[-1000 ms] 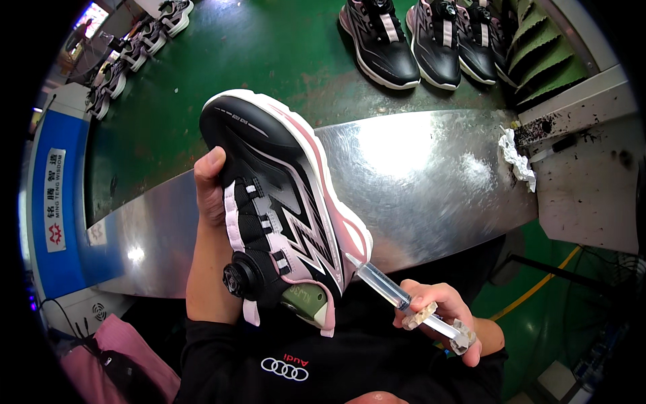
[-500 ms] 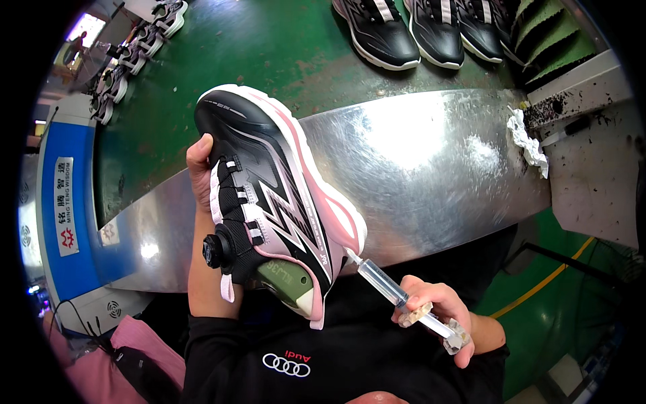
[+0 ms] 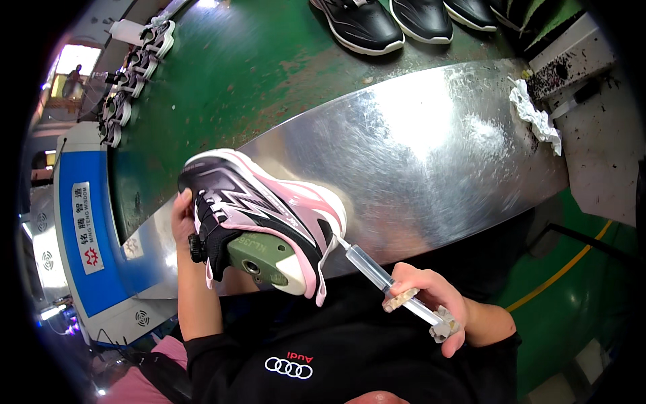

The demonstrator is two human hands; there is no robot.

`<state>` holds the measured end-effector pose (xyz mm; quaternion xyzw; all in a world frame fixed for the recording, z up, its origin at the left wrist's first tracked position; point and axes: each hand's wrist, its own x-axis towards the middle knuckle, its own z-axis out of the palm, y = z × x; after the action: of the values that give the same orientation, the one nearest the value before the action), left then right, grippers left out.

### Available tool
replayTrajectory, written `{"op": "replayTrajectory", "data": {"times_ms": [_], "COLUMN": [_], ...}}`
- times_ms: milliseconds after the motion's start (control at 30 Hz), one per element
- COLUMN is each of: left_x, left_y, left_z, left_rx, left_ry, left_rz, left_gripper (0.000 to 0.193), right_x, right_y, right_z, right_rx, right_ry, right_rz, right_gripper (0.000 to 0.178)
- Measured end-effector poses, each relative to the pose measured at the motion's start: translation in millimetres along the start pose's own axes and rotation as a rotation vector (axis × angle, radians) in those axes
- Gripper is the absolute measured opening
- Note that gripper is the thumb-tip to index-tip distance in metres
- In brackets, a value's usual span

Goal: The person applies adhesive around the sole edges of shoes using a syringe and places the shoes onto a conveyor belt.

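A black, pink and white sneaker (image 3: 296, 202) is in my left hand (image 3: 182, 214), which is closed around its forefoot; most of those fingers are hidden behind the shoe. Inside the shoe's opening sits a green shoe last (image 3: 272, 254) with a pale heel end. A black dial (image 3: 197, 248) sticks out at the tongue. My right hand (image 3: 434, 296) is wrapped round a clear syringe (image 3: 369, 268), whose flange and plunger end are bound with whitish, dirty wrapping. The syringe's tip touches or nearly touches the shoe's heel, by the sole edge.
Below the shoe lies a scratched metal plate (image 3: 444, 182) along the green work surface (image 3: 235, 87). Several black shoes (image 3: 360, 27) stand at the far side, more shoes (image 3: 138, 71) at the far left. Crumpled white paper (image 3: 535, 118) lies at right; a blue and white machine (image 3: 91, 229) stands left.
The sneaker has tilted, its toe moving lower and the last's top turning more into view. My right hand and the syringe shifted slightly left, staying at the heel. The whole view has shifted.
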<state>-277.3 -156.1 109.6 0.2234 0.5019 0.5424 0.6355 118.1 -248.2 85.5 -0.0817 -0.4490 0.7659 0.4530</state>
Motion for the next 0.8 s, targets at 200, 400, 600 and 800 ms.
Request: {"op": "replayTrajectory", "data": {"times_ms": [200, 400, 600, 800], "left_x": [-41, -91, -126, -146], "left_y": [3, -6, -13, -23], "left_z": [-19, -29, -29, -18], "left_rx": [0.251, 0.167, 0.203, -0.017], "left_ry": [-0.097, 0.067, 0.144, 0.078], "left_rz": [0.108, 0.003, -0.067, -0.178], "left_gripper": [0.053, 0.047, 0.038, 0.049], "right_x": [5, 11, 15, 14], "right_y": [5, 9, 7, 5], "right_z": [-7, -3, 2, 10], "right_rx": [-0.084, -0.156, -0.241, -0.276], "right_ry": [-0.019, -0.015, -0.03, -0.019], "right_rz": [0.013, 0.009, 0.012, 0.022], "right_gripper": [0.1, 0.093, 0.091, 0.091]}}
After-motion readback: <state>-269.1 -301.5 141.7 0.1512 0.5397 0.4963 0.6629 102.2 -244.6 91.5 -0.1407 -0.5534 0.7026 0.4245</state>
